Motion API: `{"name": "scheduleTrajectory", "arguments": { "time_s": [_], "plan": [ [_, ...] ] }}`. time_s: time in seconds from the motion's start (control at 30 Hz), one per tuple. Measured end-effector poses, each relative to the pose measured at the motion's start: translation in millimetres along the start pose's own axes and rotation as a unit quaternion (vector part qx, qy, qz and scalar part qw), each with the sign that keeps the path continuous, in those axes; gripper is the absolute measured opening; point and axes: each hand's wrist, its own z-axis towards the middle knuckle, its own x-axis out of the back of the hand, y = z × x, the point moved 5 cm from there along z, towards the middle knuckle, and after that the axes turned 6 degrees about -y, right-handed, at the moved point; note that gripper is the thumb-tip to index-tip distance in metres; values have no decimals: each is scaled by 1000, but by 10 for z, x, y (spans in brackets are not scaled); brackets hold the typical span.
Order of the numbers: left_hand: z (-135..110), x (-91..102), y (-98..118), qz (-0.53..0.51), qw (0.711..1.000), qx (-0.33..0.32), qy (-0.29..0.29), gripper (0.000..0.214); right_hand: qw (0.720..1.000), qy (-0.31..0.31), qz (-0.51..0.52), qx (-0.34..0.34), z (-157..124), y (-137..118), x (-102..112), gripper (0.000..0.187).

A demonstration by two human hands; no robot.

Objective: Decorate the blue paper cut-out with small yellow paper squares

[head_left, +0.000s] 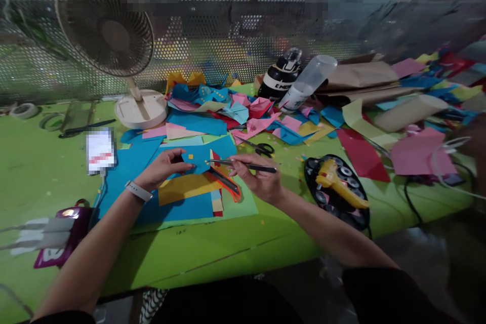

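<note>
My left hand rests on a small blue paper piece, fingers pressing it down onto the blue sheets. My right hand is closed on a thin dark pen-like tool whose tip points left at the blue piece. A yellow-orange paper strip and an orange-handled cutter lie just below my hands. I wear a white watch on the left wrist.
A white desk fan stands at the back left. Black scissors, a pile of coloured paper scraps, two bottles, a yellow glue gun on a black tray, tape rolls and a phone lie on the green table.
</note>
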Motion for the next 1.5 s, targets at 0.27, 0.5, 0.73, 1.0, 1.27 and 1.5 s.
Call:
{"name": "scheduleTrajectory", "arguments": {
  "time_s": [0.27,0.5,0.73,1.0,1.27,1.5],
  "plan": [
    [39,-13,-138,-90,996,17,-4,38,999,-19,-27,41,17,-36,-121,15],
    [31,-1,-125,-124,991,29,28,42,988,52,85,-117,48,60,-8,21],
    [9,-51,-65,-130,991,8,38,46,934,79,247,-244,7,376,-88,30],
    [-4,-95,-39,-119,992,-1,41,46,936,70,247,-240,-17,398,-166,30],
    [-19,-139,-5,-122,992,12,32,41,930,68,273,-238,-23,378,-187,28],
    [-22,-142,-10,-106,994,5,15,39,931,69,271,-233,1,333,-165,28]
  ]
}}
